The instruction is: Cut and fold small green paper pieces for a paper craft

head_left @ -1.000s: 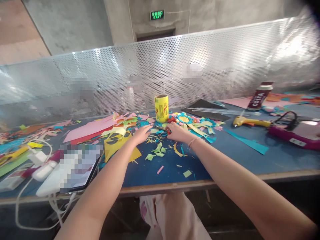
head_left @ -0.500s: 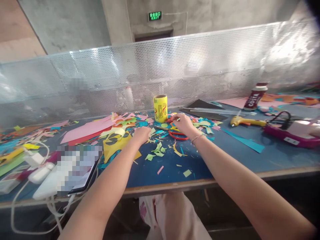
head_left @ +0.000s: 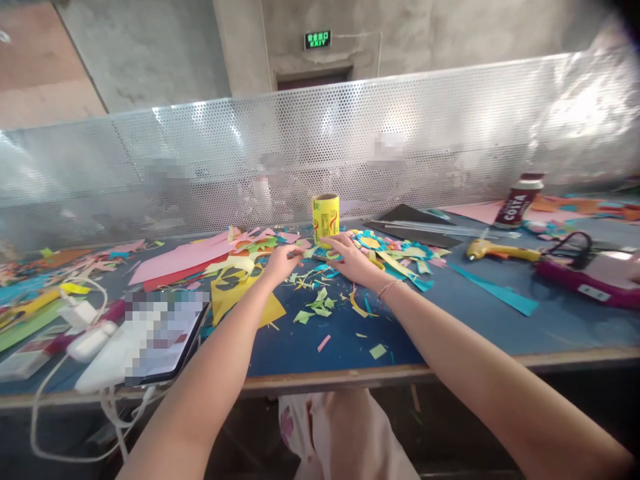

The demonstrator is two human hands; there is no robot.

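My left hand [head_left: 283,264] hovers low over the paper scraps, its fingers bent and the thumb a little apart from them. My right hand [head_left: 354,261] reaches in from the other side, fingers spread and palm down, near the foot of a yellow printed roll [head_left: 326,217]. I make out nothing held in either hand. Between the hands lie small green and blue paper clippings [head_left: 314,273]. Beside my left wrist is a yellow paper sheet with cut-outs [head_left: 231,293]. Blue-and-yellow paper flowers [head_left: 369,241] lie just beyond my right hand.
At left a tablet [head_left: 170,333] and white cables [head_left: 37,413] lie at the table edge. A yellow glue gun [head_left: 505,252], a magenta-sided box [head_left: 570,280] and a brown COSTA bottle [head_left: 519,201] are at right. Behind stands a perforated metal screen [head_left: 210,160].
My right hand has shifted left and opened out its fingers in front of the roll. The red scissor handles seen beneath it before no longer show. My left hand's fingers have loosened. The view has shifted slightly.
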